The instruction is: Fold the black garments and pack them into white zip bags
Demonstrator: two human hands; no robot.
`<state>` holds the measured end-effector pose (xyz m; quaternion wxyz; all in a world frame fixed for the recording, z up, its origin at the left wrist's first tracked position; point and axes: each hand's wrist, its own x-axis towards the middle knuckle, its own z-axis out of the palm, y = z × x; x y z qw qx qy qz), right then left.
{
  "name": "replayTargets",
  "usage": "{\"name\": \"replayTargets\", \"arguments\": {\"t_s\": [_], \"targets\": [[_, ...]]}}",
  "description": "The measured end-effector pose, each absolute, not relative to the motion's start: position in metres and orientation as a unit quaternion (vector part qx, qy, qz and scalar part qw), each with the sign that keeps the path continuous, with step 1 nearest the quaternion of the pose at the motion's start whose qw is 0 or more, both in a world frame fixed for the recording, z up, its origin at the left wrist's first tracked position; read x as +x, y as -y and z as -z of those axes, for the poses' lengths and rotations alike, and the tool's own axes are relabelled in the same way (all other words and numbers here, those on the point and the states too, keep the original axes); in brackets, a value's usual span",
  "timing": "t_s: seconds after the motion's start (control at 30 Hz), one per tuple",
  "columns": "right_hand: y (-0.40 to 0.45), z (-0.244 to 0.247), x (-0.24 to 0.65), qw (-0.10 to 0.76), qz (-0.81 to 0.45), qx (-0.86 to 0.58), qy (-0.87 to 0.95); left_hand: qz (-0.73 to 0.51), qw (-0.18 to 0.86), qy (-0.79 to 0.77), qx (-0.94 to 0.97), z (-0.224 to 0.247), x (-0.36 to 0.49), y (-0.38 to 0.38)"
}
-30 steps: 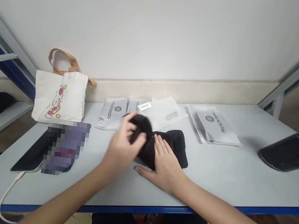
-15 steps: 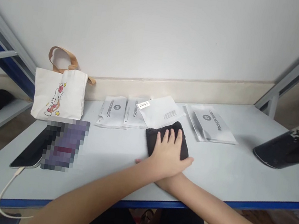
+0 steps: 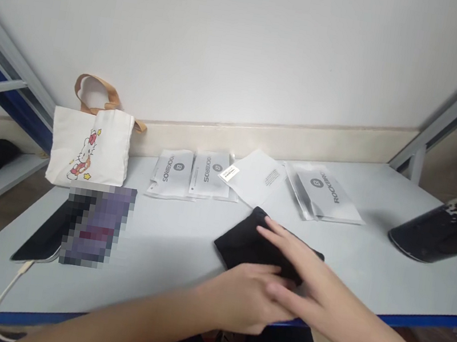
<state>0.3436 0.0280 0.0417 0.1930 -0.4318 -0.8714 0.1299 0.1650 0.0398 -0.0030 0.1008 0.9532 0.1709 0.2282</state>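
Observation:
A folded black cloth lies flat on the pale grey table, near its front edge. My right hand rests across the cloth's right part, with its fingers spread and blurred by motion. My left hand sits at the cloth's near edge, its fingertips touching the fabric and passing under my right hand. Part of the cloth is hidden by my hands.
White ROCKBROS packets stand in a row along the back, beside a white sheet. A canvas tote bag, a pixelated item, a corded phone and a dark cylinder flank them.
My arms have uncrossed. My right hand is now on the cloth in place of my left, and the cloth has shifted toward me and to the right, lying wider.

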Motion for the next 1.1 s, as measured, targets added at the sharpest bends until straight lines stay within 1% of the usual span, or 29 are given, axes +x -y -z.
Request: {"name": "replayTargets", "arguments": {"t_s": [0.03, 0.1, 0.2, 0.27, 0.33, 0.43, 0.47, 0.57, 0.73, 0.8, 0.87, 0.9, 0.97, 1.03, 1.1], "targets": [[-0.035, -0.035, 0.343, 0.16, -0.139, -0.432, 0.877, -0.257, 0.092, -0.157, 0.949, 0.001, 0.162, -0.033], [-0.041, -0.022, 0.341, 0.123, -0.142, -0.425, 0.886, -0.33, 0.076, -0.155, 0.928, -0.008, 0.153, -0.028], [-0.035, -0.011, 0.341, 0.112, -0.126, -0.401, 0.9, -0.429, 0.056, -0.25, 0.866, -0.027, 0.144, -0.049], [-0.026, -0.008, 0.341, 0.106, -0.107, -0.383, 0.911, -0.449, 0.048, -0.371, 0.812, -0.036, 0.151, -0.081], [-0.019, -0.004, 0.34, 0.104, -0.078, -0.377, 0.917, -0.375, 0.055, -0.451, 0.808, -0.037, 0.169, -0.118], [-0.013, 0.004, 0.341, 0.106, -0.035, -0.378, 0.919, -0.255, 0.041, -0.493, 0.831, -0.024, 0.199, -0.166], [-0.012, 0.006, 0.343, 0.105, -0.027, -0.379, 0.919, -0.241, 0.044, -0.501, 0.83, -0.018, 0.205, -0.175], [-0.009, 0.01, 0.353, 0.095, -0.027, -0.383, 0.918, -0.232, 0.059, -0.511, 0.826, -0.005, 0.206, -0.186], [-0.002, 0.012, 0.369, 0.078, -0.052, -0.387, 0.917, -0.271, 0.076, -0.504, 0.817, -0.008, 0.164, -0.164], [0.001, 0.012, 0.372, 0.085, -0.061, -0.373, 0.922, -0.318, 0.087, -0.504, 0.798, -0.011, 0.146, -0.151], [0.004, 0.01, 0.372, 0.1, -0.077, -0.353, 0.927, -0.4, 0.12, -0.501, 0.758, -0.011, 0.131, -0.136], [0.004, 0.008, 0.37, 0.119, -0.087, -0.346, 0.927, -0.445, 0.143, -0.498, 0.73, -0.01, 0.125, -0.13], [0.001, -0.001, 0.365, 0.186, -0.095, -0.343, 0.916, -0.512, 0.194, -0.491, 0.677, -0.008, 0.118, -0.118], [-0.009, -0.012, 0.356, 0.261, -0.077, -0.334, 0.902, -0.531, 0.234, -0.485, 0.654, -0.007, 0.116, -0.108], [-0.024, -0.023, 0.346, 0.28, -0.046, -0.312, 0.907, -0.525, 0.266, -0.474, 0.655, -0.008, 0.118, -0.101]]}}
